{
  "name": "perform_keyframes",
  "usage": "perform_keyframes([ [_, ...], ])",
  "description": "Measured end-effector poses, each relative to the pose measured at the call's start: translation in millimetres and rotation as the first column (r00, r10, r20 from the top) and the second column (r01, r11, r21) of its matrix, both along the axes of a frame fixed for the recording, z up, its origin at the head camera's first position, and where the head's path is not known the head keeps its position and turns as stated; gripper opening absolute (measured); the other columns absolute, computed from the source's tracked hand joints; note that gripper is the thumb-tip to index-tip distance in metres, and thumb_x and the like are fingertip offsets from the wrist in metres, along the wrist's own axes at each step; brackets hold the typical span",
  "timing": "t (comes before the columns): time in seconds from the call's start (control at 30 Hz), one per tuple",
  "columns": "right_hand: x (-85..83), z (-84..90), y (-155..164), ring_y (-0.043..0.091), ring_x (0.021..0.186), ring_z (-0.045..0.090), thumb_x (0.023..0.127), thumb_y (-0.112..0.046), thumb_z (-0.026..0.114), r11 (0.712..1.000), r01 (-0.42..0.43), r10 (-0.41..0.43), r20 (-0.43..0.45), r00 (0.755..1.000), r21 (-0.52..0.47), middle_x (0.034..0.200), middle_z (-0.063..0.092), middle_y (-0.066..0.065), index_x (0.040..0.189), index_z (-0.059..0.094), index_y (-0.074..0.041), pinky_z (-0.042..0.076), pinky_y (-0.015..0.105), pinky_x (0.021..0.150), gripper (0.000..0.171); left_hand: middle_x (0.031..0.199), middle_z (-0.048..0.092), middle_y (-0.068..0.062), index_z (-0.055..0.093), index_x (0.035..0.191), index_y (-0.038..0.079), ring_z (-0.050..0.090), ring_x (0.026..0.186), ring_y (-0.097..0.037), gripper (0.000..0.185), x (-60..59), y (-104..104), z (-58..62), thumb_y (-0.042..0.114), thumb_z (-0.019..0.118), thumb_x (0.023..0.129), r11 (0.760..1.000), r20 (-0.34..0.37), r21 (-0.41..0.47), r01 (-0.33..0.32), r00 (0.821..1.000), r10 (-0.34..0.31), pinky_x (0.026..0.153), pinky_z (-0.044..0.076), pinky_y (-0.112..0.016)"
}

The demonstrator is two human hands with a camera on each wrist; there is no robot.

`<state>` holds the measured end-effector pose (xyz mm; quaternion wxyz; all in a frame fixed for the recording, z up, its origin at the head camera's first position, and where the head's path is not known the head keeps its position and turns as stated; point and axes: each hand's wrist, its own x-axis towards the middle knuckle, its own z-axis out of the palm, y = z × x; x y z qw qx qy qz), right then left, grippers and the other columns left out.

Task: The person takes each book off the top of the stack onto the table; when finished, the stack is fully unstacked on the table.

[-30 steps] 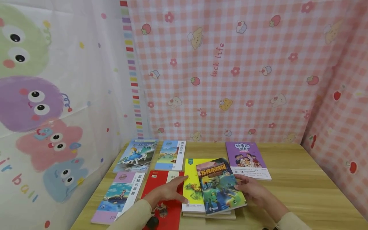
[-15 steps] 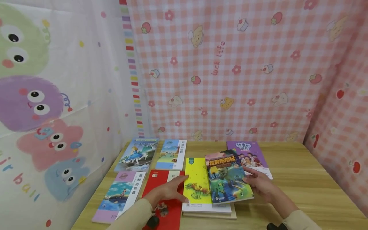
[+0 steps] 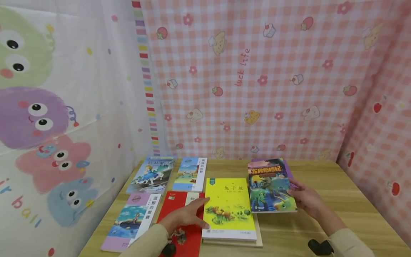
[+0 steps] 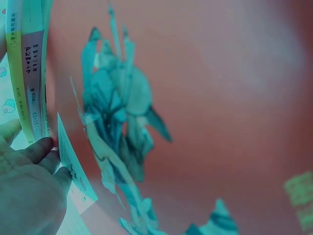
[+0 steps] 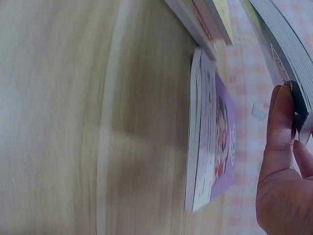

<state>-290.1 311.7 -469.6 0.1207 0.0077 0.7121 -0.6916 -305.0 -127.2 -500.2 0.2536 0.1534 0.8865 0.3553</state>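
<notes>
My right hand (image 3: pixel 306 200) pinches a dinosaur-covered book (image 3: pixel 271 185) by its right edge, fingers beneath and thumb near the cover edge. The book is raised and overlaps the purple book (image 3: pixel 290 167) in the head view; in the right wrist view, that purple book (image 5: pixel 220 132) lies on the table below, apart from the held book (image 5: pixel 288 44). My left hand (image 3: pixel 184 216) lies across the red book (image 3: pixel 189 242), its spread fingertips and thumb against the left edge of the yellow book (image 3: pixel 229 210). The left wrist view shows fingers (image 4: pixel 41 152) at the stacked spines (image 4: pixel 29 73).
Beneath the yellow book, a cream-edged book (image 3: pixel 259 242) sticks out. Left of it lie a lilac book (image 3: pixel 131 223), a blue book with a girl (image 3: pixel 151 175) and a smaller blue-and-white book (image 3: pixel 190 174). Wooden table (image 3: pixel 346 200) extends right; patterned cloths (image 3: pixel 257 100) hang around.
My right hand has lifted the dinosaur book off the yellow book and carried it right and farther back, over the purple book. The left hand has stayed at the stack's edge.
</notes>
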Motion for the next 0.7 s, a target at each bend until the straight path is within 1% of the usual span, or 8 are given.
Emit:
perform_keyframes([
  [0.17,-5.5,2.2,16.9,0.009,0.09,0.067,0.104,-0.012,0.051,1.0,0.002,-0.002,-0.011,1.0,-0.004,0.103,0.063,-0.009,0.157,0.0,0.001,0.056,0.033,0.079,0.075,0.156,0.034,-0.007,0.036,0.154,0.022,0.025,0.143,-0.034,0.094,0.6,-1.9,0.7,0.032,0.087,0.076,1.0,-0.013,-0.005,-0.005,1.0,0.004,0.113,0.025,-0.061],
  [0.37,-11.6,2.5,40.7,0.009,0.088,0.067,0.103,-0.013,0.053,1.0,0.015,-0.015,-0.012,1.0,-0.001,0.099,0.064,-0.012,0.155,0.001,0.005,0.057,0.031,0.078,0.075,0.156,0.033,-0.007,0.036,0.154,0.023,0.024,0.143,-0.034,0.094,2.4,-1.7,2.5,0.032,0.087,0.076,1.0,-0.008,-0.01,-0.009,1.0,0.008,0.113,0.024,-0.061],
  [0.57,-16.2,1.5,74.9,0.01,0.089,0.068,0.104,-0.014,0.052,1.0,0.007,-0.007,0.002,1.0,-0.008,0.099,0.064,-0.014,0.155,-0.001,0.005,0.057,0.034,0.078,0.076,0.155,0.034,-0.006,0.036,0.155,0.024,0.026,0.142,-0.033,0.094,0.9,1.6,2.2,0.034,0.087,0.076,1.0,-0.012,-0.026,0.001,1.0,-0.001,0.113,0.025,-0.06],
  [0.7,-17.6,2.8,97.9,0.009,0.087,0.067,0.104,-0.014,0.053,0.999,0.033,-0.033,0.008,0.999,0.015,0.096,0.062,-0.017,0.155,-0.001,0.006,0.057,0.032,0.077,0.077,0.155,0.034,-0.006,0.036,0.154,0.024,0.026,0.142,-0.033,0.094,-0.5,2.9,1.3,0.034,0.087,0.076,1.0,-0.01,-0.027,0.0,1.0,0.0,0.113,0.025,-0.06],
])
